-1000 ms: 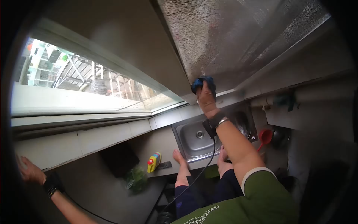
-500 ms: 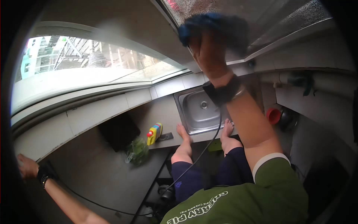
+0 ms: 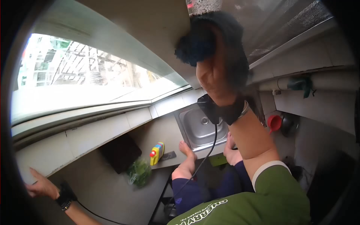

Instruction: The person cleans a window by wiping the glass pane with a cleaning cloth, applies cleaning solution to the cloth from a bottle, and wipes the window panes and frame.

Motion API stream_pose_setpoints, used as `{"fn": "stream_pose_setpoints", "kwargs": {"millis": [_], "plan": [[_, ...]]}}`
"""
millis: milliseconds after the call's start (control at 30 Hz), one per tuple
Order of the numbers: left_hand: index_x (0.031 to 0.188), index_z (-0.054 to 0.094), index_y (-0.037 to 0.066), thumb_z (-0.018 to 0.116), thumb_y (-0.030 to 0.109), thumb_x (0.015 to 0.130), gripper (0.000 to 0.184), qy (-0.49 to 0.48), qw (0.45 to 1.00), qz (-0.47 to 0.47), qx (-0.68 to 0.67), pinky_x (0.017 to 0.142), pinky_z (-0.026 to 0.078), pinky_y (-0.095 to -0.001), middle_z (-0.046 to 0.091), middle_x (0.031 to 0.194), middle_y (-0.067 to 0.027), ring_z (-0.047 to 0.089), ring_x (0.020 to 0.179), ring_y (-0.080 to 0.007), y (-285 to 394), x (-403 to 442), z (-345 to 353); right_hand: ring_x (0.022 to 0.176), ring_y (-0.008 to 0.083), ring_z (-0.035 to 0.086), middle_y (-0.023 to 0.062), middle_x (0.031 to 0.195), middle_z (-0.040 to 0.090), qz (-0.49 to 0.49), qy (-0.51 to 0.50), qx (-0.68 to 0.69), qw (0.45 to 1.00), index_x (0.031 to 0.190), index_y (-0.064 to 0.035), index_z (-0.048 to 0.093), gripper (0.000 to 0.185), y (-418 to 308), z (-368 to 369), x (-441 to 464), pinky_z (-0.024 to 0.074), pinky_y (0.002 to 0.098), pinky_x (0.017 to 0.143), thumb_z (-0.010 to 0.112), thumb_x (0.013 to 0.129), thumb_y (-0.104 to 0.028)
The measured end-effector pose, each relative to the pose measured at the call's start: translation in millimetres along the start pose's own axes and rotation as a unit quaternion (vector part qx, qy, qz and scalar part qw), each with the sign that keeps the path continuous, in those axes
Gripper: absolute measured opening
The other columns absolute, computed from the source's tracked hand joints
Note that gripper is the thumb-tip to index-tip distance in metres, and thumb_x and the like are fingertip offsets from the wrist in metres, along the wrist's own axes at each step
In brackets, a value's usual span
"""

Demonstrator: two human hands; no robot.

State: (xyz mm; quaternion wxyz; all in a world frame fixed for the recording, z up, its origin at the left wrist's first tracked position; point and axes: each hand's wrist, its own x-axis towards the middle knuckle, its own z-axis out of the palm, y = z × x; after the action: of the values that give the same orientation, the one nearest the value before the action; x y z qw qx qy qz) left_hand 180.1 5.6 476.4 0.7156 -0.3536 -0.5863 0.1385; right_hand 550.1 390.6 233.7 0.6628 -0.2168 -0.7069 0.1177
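My right hand [image 3: 214, 78] is raised at upper centre, its fingers wrapped in a dark blue cloth [image 3: 202, 43]. The cloth is bunched and blurred, in front of the lower edge of a wet, textured glass pane [image 3: 270, 26]. At the far left, my left hand [image 3: 42, 185] rests on the edge of the white tiled ledge [image 3: 45, 159], with its fingers apart and nothing in it.
Below is a steel sink [image 3: 200, 131], with my bare feet at its front edge. A yellow bottle [image 3: 156, 154], a bag of greens [image 3: 138, 172] and a red ladle [image 3: 274, 122] lie around it. A window [image 3: 97, 71] is at the left, a pipe [image 3: 330, 80] at the right.
My right hand first rose with the cloth from the pane's lower corner, then drew nearer the camera. My left hand has stayed at the ledge, shifting slightly, and its fingers are more spread.
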Motion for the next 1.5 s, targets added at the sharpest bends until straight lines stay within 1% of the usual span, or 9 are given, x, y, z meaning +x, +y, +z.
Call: {"fn": "stream_pose_setpoints", "kwargs": {"millis": [300,400,533,867,967,1033,1300,1467,1500], "plan": [[0.121,0.055,-0.002,0.075,0.030,0.080,0.055,-0.017,0.996,-0.026,-0.084,0.094,0.046,-0.0379,0.058,0.121,-0.0233,0.058,0.108,-0.0310,41.6,-97.5,16.5,0.094,0.0313,0.054,0.0116,0.099,0.058,0.130,-0.063,0.022,0.989,0.104,-0.0040,0.060,0.017,87.3,19.1,-209.6,0.0407,0.0390,0.091,0.056,0.090,-0.012],[0.138,0.034,0.001,0.068,0.034,0.085,0.071,-0.170,0.920,-0.166,-0.312,0.103,0.030,-0.0531,0.029,0.139,-0.0283,0.033,0.126,-0.0420,33.1,-175.6,46.0,0.093,0.0316,0.056,0.0137,0.093,0.059,0.264,-0.093,0.017,0.960,0.105,-0.0039,0.061,0.018,143.0,29.2,-328.8,0.0416,0.0395,0.092,0.057,0.088,-0.008],[0.145,0.025,0.002,0.065,0.031,0.088,0.075,-0.024,0.997,-0.047,-0.048,0.106,0.023,-0.0610,0.014,0.147,-0.0333,0.020,0.135,-0.0483,150.4,-138.1,-15.4,0.093,0.0378,0.056,0.0173,0.095,0.059,0.302,-0.131,0.012,0.944,0.114,-0.0037,0.054,0.028,208.7,46.1,-439.9,0.0430,0.0401,0.091,0.056,0.087,-0.005],[0.140,0.035,0.004,0.070,0.020,0.084,0.068,0.029,0.993,-0.102,-0.053,0.107,0.027,-0.0576,0.021,0.145,-0.0314,0.026,0.133,-0.0480,166.6,-160.6,-0.6,0.092,0.0371,0.060,0.0171,0.095,0.062,0.083,0.092,0.066,0.990,0.111,-0.0004,0.054,0.032,155.1,29.1,-254.9,0.0466,0.0420,0.082,0.064,0.085,-0.017],[0.139,0.038,0.005,0.070,0.019,0.084,0.065,0.034,0.995,-0.089,-0.028,0.107,0.028,-0.0566,0.024,0.144,-0.0308,0.027,0.132,-0.0471,170.5,-158.3,-1.2,0.082,0.0380,0.060,0.0166,0.090,0.060,0.229,0.029,0.056,0.971,0.101,-0.0028,0.053,0.025,142.5,25.0,-211.0,0.0478,0.0444,0.073,0.064,0.084,-0.017],[0.138,0.039,0.005,0.070,0.019,0.084,0.063,0.042,0.996,-0.079,-0.027,0.107,0.028,-0.0562,0.024,0.144,-0.0303,0.028,0.132,-0.0466,169.0,-162.8,1.1,0.075,0.0391,0.059,0.0153,0.081,0.060,0.073,0.037,-0.076,0.994,0.100,-0.0038,0.055,0.023,163.7,35.2,-256.0,0.0479,0.0431,0.072,0.064,0.084,-0.017],[0.132,0.047,0.007,0.072,0.012,0.080,0.058,0.073,0.987,-0.117,-0.086,0.106,0.030,-0.0559,0.033,0.142,-0.0246,0.033,0.130,-0.0460,176.4,-162.5,3.1,0.079,0.0432,0.060,0.0221,0.081,0.061,0.423,-0.129,-0.111,0.890,0.104,-0.0063,0.046,0.016,196.8,42.1,-398.2,0.0460,0.0501,0.066,0.051,0.093,-0.016],[0.123,0.056,0.003,0.067,0.024,0.087,0.043,0.054,0.990,-0.078,0.108,0.097,0.044,-0.0397,0.056,0.126,-0.0181,0.055,0.112,-0.0332,112.1,-191.5,42.4,0.075,0.0413,0.061,0.0188,0.080,0.058,0.251,0.019,0.077,0.965,0.101,-0.0031,0.047,0.014,134.4,18.8,-263.9,0.0473,0.0431,0.066,0.051,0.094,-0.014],[0.122,0.057,0.003,0.066,0.024,0.088,0.041,0.052,0.988,-0.084,0.120,0.096,0.045,-0.0376,0.059,0.124,-0.0171,0.058,0.110,-0.0315,109.2,-196.5,46.3,0.077,0.0208,0.063,0.0100,0.083,0.061,0.159,0.057,0.095,0.981,0.100,-0.0031,0.048,0.012,113.5,10.5,-218.2,0.0486,0.0340,0.070,0.046,0.097,-0.014]]}}
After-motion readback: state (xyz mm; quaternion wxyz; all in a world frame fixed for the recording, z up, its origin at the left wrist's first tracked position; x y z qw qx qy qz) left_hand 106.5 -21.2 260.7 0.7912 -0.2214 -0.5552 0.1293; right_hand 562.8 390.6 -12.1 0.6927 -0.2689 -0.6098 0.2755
